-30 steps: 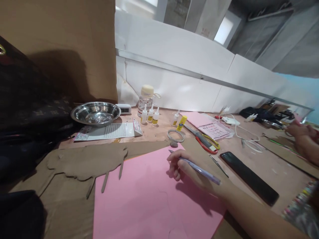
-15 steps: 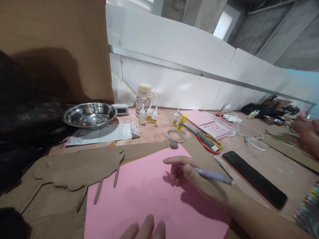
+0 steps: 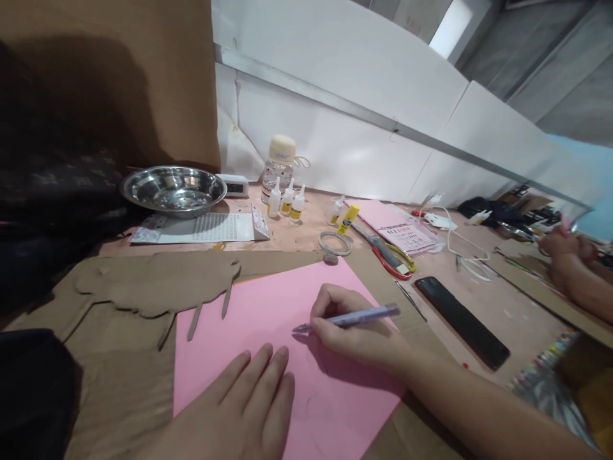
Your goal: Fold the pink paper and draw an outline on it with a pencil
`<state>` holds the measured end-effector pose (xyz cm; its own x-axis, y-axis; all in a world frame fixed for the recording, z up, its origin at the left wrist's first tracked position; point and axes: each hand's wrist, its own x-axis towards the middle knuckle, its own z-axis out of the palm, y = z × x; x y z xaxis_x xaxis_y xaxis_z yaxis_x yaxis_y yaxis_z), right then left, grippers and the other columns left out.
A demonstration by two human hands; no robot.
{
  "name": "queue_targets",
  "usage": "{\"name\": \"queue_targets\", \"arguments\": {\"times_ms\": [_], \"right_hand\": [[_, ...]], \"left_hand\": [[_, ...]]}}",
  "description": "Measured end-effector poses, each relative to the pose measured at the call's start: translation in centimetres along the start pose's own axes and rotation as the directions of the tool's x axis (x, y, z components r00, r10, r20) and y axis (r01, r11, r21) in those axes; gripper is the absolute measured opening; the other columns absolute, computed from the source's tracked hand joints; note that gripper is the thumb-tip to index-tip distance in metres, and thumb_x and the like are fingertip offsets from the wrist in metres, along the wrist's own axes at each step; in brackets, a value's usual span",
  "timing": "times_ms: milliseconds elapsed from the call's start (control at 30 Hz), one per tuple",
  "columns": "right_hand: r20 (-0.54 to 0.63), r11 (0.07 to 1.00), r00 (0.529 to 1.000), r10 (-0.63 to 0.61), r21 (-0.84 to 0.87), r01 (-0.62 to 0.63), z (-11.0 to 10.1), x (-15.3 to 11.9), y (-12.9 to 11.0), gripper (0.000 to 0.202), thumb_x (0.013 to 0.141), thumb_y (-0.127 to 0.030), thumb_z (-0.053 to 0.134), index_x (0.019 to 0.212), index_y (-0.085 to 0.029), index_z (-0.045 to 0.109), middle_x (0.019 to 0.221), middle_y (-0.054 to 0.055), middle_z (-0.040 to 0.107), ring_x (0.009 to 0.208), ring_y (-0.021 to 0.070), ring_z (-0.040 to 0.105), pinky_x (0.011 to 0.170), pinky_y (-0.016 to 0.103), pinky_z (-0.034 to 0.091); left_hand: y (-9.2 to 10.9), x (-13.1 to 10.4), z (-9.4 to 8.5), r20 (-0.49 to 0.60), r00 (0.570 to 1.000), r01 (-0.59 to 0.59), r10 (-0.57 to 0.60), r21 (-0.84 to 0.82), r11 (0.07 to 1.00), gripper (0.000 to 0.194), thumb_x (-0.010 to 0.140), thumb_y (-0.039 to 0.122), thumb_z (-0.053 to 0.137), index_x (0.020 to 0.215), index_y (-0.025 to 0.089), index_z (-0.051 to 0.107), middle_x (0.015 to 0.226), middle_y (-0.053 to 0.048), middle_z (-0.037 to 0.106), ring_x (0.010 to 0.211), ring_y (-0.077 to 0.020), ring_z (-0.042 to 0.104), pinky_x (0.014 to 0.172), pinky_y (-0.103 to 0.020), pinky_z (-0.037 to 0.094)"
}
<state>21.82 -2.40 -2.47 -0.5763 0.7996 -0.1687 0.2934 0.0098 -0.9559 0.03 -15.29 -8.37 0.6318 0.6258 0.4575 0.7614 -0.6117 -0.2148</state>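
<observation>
A sheet of pink paper point(image 3: 268, 306) lies on brown cardboard in front of me. My left hand point(image 3: 239, 402) rests flat on its lower left part, fingers stretched out. Over the sheet's right half, my right hand point(image 3: 349, 326) grips a pale purple pen point(image 3: 364, 315), its tip pointing left, at or close above the paper; I cannot tell if it touches. A faint curved line shows lower on the sheet. A small grey lump point(image 3: 330, 259) sits at its top corner. To the left lies a cardboard cut-out point(image 3: 158, 284) with thin leg-like strips, some overlapping the pink sheet.
Behind stand a steel bowl point(image 3: 175, 191), a lidded bottle point(image 3: 279, 169), several small glue bottles point(image 3: 297, 206) and a glue stick point(image 3: 348, 220). Right are scissors point(image 3: 393, 259), tweezers point(image 3: 410, 300) and a black phone-like slab point(image 3: 462, 322). Another person's hands point(image 3: 569, 255) work at far right.
My right hand has gone from a loose, raised hold to a writing grip with the pen tip near the paper. My left hand has come further onto the sheet. The view has tilted down.
</observation>
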Motion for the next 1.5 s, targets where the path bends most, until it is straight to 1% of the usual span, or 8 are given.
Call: {"name": "queue_targets", "arguments": {"times_ms": [100,300,467,633,933,1167,1333,1500], "right_hand": [[-0.036,0.997,0.999,-0.023,-0.070,0.021,0.2,0.4,-0.3,0.022,0.077,-0.022,0.075,0.071,-0.023,0.054,0.062,-0.005,0.059,0.055,0.0112,0.057,0.057,0.024,0.054],[-0.037,0.998,0.998,-0.047,-0.050,0.045,0.2,0.5,0.2,0.024,0.079,-0.024,0.075,0.071,-0.024,0.052,0.059,-0.008,0.056,0.052,0.0117,0.059,0.062,0.028,0.060],[-0.013,0.996,0.998,-0.064,-0.064,0.064,0.1,0.5,0.0,0.022,0.081,-0.024,0.074,0.073,-0.025,0.053,0.058,-0.008,0.059,0.047,0.0095,0.052,0.053,0.024,0.053],[0.006,0.997,0.999,-0.054,-0.048,0.055,0.1,0.5,0.0,0.023,0.083,-0.026,0.075,0.074,-0.025,0.053,0.060,-0.007,0.060,0.048,0.0102,0.054,0.054,0.025,0.054],[-0.007,0.996,0.998,-0.059,-0.063,0.058,0.1,0.6,0.1,0.023,0.083,-0.025,0.074,0.074,-0.025,0.053,0.059,-0.007,0.060,0.049,0.0107,0.056,0.053,0.023,0.050],[-0.060,0.996,0.997,-0.054,-0.075,0.049,0.3,0.6,0.2,0.023,0.082,-0.028,0.074,0.074,-0.024,0.053,0.060,-0.005,0.063,0.051,0.0111,0.056,0.052,0.023,0.046],[-0.055,0.991,0.997,-0.059,-0.124,0.052,0.3,0.6,0.2,0.021,0.081,-0.029,0.073,0.073,-0.025,0.054,0.059,-0.004,0.063,0.051,0.0117,0.054,0.050,0.023,0.043],[-0.083,0.994,0.995,-0.057,-0.097,0.049,0.4,0.8,0.5,0.024,0.083,-0.034,0.073,0.075,-0.025,0.052,0.059,-0.004,0.061,0.052,0.0129,0.054,0.053,0.026,0.045]], "left_hand": [[0.0,0.2,-0.2,0.020,0.999,-0.031,0.031,0.007,0.999,0.039,0.109,0.042,0.055,0.134,0.018,0.074,0.138,-0.012,0.077,0.123,-0.0255,0.075,0.109,-0.032,0.047],[0.7,0.4,-1.0,0.062,0.998,0.005,-0.004,-0.010,1.000,0.052,0.113,0.054,0.046,0.133,0.015,0.074,0.139,-0.017,0.074,0.125,-0.0299,0.075,0.106,-0.035,0.053],[0.7,0.5,-1.4,0.167,0.984,-0.054,0.061,-0.048,0.997,0.056,0.105,0.046,0.060,0.143,0.005,0.066,0.146,-0.028,0.068,0.129,-0.0374,0.072,0.108,-0.042,0.055],[0.7,0.4,-1.4,0.175,0.985,-0.002,0.012,-0.058,0.998,0.054,0.102,0.044,0.065,0.144,0.009,0.066,0.149,-0.025,0.067,0.133,-0.0354,0.070,0.114,-0.041,0.051],[0.5,0.7,-1.4,0.126,0.989,-0.075,0.071,0.024,0.997,0.052,0.107,0.050,0.055,0.135,0.010,0.070,0.139,-0.023,0.073,0.123,-0.0353,0.076,0.101,-0.039,0.060],[0.7,0.5,-1.1,0.133,0.991,-0.012,0.012,0.001,1.000,0.050,0.108,0.051,0.058,0.139,0.013,0.069,0.144,-0.020,0.071,0.129,-0.0333,0.073,0.109,-0.039,0.053],[0.6,0.4,-0.7,0.129,0.987,-0.101,0.095,0.043,0.994,0.049,0.109,0.044,0.054,0.141,0.009,0.066,0.142,-0.023,0.071,0.125,-0.0350,0.075,0.104,-0.042,0.054],[0.7,0.3,-0.5,0.015,0.999,0.035,-0.035,0.017,0.999,0.045,0.113,0.052,0.046,0.130,0.019,0.073,0.136,-0.011,0.077,0.121,-0.0250,0.077,0.106,-0.035,0.048]]}}
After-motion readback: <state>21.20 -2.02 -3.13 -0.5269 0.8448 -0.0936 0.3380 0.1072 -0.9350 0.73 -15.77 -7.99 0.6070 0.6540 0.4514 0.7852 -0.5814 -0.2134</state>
